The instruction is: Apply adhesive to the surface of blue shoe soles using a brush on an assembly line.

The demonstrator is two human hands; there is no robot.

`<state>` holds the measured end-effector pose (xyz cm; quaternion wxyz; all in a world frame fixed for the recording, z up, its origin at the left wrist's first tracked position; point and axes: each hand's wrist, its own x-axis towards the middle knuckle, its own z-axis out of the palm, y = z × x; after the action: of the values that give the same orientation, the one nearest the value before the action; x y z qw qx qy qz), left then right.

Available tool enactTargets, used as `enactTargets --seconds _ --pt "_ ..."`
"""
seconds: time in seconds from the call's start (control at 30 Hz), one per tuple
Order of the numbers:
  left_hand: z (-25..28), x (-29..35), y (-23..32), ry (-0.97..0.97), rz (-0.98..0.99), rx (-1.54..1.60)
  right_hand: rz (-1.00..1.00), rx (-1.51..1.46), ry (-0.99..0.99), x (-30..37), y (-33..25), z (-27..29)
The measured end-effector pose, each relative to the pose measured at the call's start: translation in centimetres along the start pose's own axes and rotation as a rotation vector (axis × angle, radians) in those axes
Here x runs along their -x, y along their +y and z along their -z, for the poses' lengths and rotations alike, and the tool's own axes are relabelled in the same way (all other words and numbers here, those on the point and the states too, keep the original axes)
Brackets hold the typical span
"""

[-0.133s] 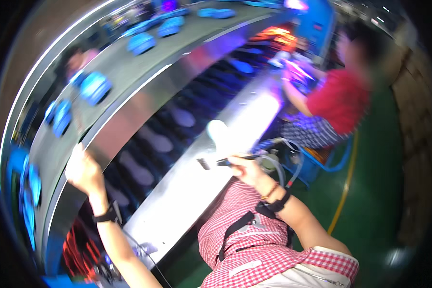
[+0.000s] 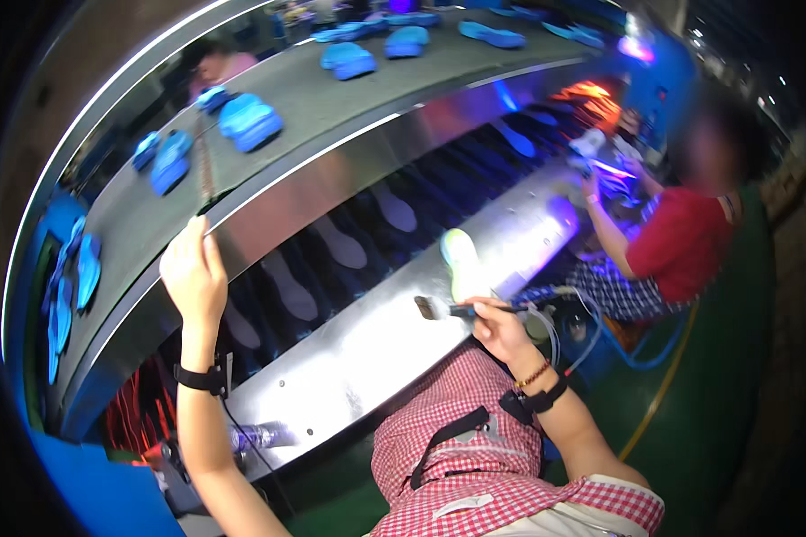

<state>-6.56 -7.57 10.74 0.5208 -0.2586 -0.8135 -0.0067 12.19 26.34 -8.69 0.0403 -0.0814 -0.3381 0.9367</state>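
The left hand (image 2: 192, 277), left of centre in the frame, is raised with its fingers closed on a thin rod (image 2: 207, 170) that runs up over the upper belt (image 2: 331, 107). On that grey belt lie blue soles (image 2: 251, 121), most toward the upper left and top of the frame. The right hand (image 2: 500, 327), just right of centre, is clamped on the handle of a brush (image 2: 448, 310) whose bristles point left, over the shiny steel bench (image 2: 367, 349). A pale shoe (image 2: 461, 261) rests on the bench just above the brush. Between bench and upper belt, a lower dark belt (image 2: 349, 233) carries pale soles (image 2: 340, 243). At the upper right of the frame another person in a red shirt (image 2: 681, 251) sits at the bench. A checked apron (image 2: 475, 447) fills the lower centre.
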Motion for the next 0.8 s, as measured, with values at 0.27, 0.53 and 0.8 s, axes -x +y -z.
enactTargets --seconds 0.27,0.53,0.8 --pt "3.3 -7.7 -1.3 -0.697 0.319 0.030 -0.079 0.010 0.016 -0.8 -0.7 3.3" --pt "-6.5 -11.3 -9.1 -0.911 0.355 -0.188 -0.099 -0.072 0.074 -0.7 -0.3 3.9" --pt "-5.2 -10.0 -8.2 -0.982 0.068 -0.477 -0.095 -0.103 0.142 -0.7 -0.1 6.9"
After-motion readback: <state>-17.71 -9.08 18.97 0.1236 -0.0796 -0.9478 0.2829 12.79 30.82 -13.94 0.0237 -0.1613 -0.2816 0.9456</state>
